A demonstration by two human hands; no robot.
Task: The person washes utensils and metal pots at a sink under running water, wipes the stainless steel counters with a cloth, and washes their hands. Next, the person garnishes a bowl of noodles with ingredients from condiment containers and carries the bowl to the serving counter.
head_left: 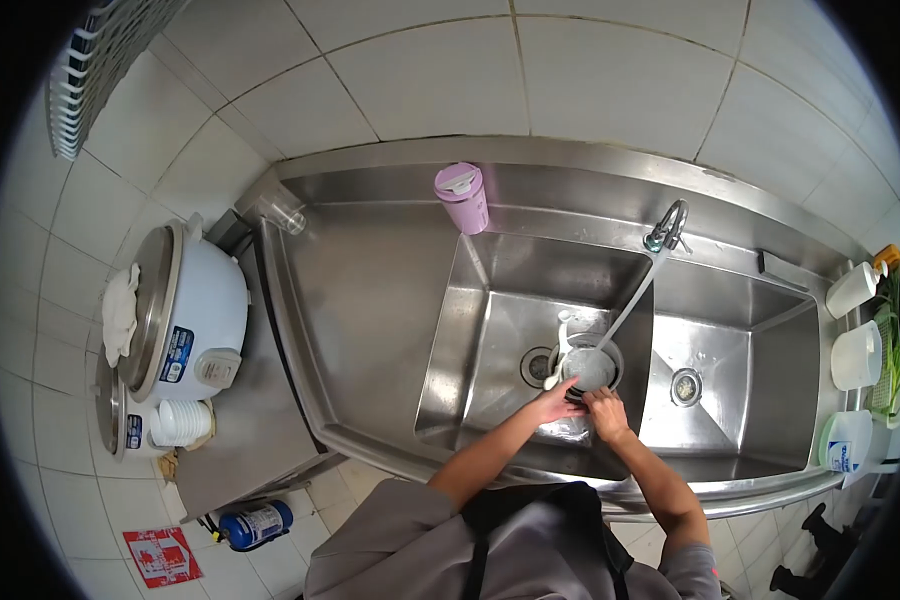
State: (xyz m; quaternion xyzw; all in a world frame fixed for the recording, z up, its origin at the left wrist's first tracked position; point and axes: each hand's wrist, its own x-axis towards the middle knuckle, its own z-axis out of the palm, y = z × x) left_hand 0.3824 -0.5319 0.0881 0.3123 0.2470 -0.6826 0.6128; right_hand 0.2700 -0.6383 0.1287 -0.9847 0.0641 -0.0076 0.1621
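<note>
Water runs from the faucet (667, 226) into a round metal container (590, 368) in the left sink basin (515, 270). At its near left edge is my left hand (555, 403), fingers bent against the rim. My right hand (605, 412) has its fingers curled at the container's near side. What the fingertips press on is too small to make out. A white utensil (563, 345) stands along the container's left side, by the left hand. Left of it shows the basin's drain (537, 366).
A pink tumbler (463, 200) stands behind the basin. The right basin (710, 380) has its own drain. White containers (856, 358) line the right edge. At left are a large rice cooker (195, 310), stacked white bowls (180, 423) and a clear cup (283, 215).
</note>
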